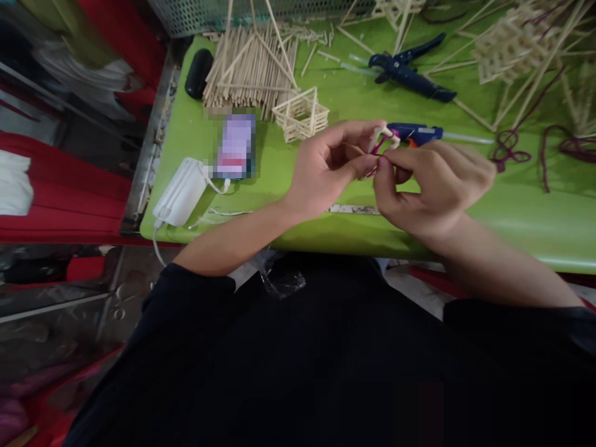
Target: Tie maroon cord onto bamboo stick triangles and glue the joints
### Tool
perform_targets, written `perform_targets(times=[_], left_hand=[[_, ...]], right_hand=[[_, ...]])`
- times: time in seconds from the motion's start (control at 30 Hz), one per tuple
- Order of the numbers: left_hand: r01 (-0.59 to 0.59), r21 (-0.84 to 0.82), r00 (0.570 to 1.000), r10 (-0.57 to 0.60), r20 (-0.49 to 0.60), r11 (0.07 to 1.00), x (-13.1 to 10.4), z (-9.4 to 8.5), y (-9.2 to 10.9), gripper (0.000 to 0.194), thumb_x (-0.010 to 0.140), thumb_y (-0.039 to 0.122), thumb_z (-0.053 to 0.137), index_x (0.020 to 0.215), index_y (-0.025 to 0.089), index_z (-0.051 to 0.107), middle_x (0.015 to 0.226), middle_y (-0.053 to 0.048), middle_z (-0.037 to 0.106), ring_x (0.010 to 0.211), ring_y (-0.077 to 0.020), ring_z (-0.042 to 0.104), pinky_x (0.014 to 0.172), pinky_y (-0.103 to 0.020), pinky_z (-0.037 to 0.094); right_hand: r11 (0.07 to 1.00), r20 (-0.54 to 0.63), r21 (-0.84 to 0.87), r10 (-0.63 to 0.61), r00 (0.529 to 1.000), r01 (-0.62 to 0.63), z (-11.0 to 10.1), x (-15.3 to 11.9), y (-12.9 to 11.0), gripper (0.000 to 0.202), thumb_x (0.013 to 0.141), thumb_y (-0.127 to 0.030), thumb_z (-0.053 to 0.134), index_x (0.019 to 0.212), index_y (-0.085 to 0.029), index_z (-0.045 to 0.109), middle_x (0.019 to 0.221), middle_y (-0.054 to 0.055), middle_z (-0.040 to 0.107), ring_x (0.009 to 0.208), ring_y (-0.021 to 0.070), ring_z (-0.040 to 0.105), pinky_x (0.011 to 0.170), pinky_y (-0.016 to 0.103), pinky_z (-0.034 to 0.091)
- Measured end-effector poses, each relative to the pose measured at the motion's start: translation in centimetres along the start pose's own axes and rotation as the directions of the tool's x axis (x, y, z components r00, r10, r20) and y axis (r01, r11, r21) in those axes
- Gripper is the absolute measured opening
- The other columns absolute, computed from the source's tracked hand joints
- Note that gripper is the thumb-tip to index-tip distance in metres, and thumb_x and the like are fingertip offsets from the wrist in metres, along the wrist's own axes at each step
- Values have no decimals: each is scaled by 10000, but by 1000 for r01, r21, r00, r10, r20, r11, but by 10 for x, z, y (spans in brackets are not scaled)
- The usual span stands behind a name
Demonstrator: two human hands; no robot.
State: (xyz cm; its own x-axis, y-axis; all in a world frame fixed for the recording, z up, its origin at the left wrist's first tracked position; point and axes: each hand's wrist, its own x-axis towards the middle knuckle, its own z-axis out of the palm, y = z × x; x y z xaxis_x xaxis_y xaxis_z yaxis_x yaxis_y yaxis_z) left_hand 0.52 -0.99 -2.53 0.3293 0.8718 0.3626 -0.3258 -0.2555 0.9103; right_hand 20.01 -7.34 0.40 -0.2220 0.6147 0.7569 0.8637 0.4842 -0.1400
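My left hand (326, 162) is closed around a small piece made of short wooden sticks (382, 133), near the middle of the green table. Purple string (378, 146) is looped about the sticks. The fingertips of my right hand (431, 180) pinch the string right against my left fingertips, so the spot between them is partly hidden. Just behind my hands lies a blue glue gun (414, 133) with a clear glue stick in its rear. To the left of them sits a small stick frame (302, 115), built up in layers.
A pile of wooden sticks (251, 71), a phone (236, 146), a white power bank (180, 191) and a black case (199, 73) occupy the left side. Dark blue cutters (410, 68), larger stick frames (510, 46) and purple string (510, 149) lie at right. A metal basket (186, 15) stands behind.
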Motion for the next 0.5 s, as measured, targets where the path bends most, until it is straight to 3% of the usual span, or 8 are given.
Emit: perform_targets(times=[0.07,0.2,0.37,0.5], left_hand=[[12,-42,999,-10,48,999,-1,0,2,488,903,487,961,1267,207,796,1004,-7,759,952,-144,766,873,-332,653],[-81,-134,993,91,70,988,-2,2,7,374,899,447,974,1122,217,780,925,17,755,808,-80,674,775,-275,613],[-38,-19,999,39,20,999,-5,4,15,444,926,546,923,1096,181,735,916,23,690,820,-77,651,766,-260,563],[-59,5,998,58,28,998,-3,2,4,437,941,571,903,1073,197,719,905,25,659,807,-74,632,737,-242,536]], right_hand=[[1000,-19,7,1,1000,-1,0,0,1,187,1093,-331,649,986,-291,797,733,62,679,698,276,674,699,468,531],[1000,-27,31,-2,1000,3,1,-1,1,151,1070,-308,670,1007,-293,806,782,73,696,707,279,666,689,470,518],[997,-71,36,-58,996,61,2,-1,-1,146,1061,-318,684,981,-300,805,794,63,706,666,258,634,628,442,463],[999,-47,7,-45,998,45,5,0,-1,179,1068,-333,666,949,-300,795,751,50,677,654,254,632,612,437,455]])
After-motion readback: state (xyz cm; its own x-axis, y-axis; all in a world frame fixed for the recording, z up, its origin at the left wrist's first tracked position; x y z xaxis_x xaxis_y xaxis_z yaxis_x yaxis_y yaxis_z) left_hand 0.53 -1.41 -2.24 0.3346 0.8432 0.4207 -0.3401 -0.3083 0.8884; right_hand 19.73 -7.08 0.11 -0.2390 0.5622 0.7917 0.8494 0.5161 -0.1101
